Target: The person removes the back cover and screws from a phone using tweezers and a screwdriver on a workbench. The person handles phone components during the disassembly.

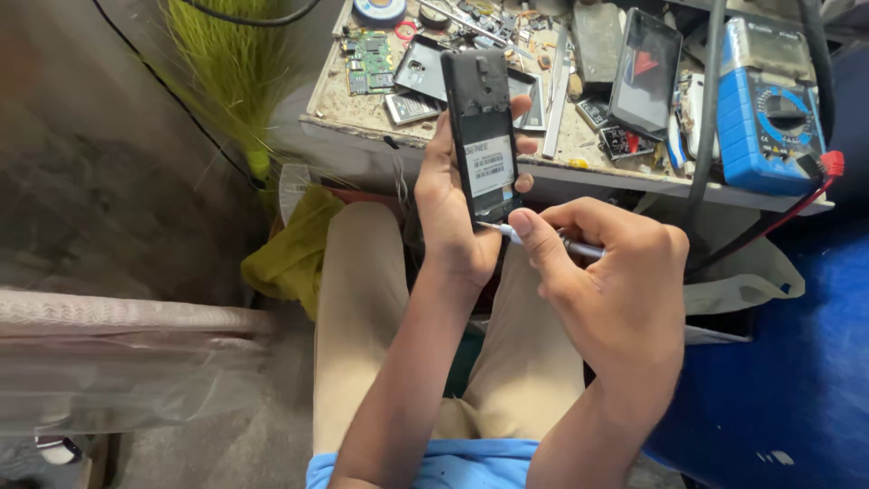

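Phone (484,127) (back open) stands upright in our left hand (448,222); our right hand (615,281) pinches a screwdriver (543,240), tip at its lower edge.

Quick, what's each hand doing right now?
Left hand: closed around a black phone with its back cover off, held upright.
Right hand: closed on a small screwdriver, tip at the phone's bottom edge.
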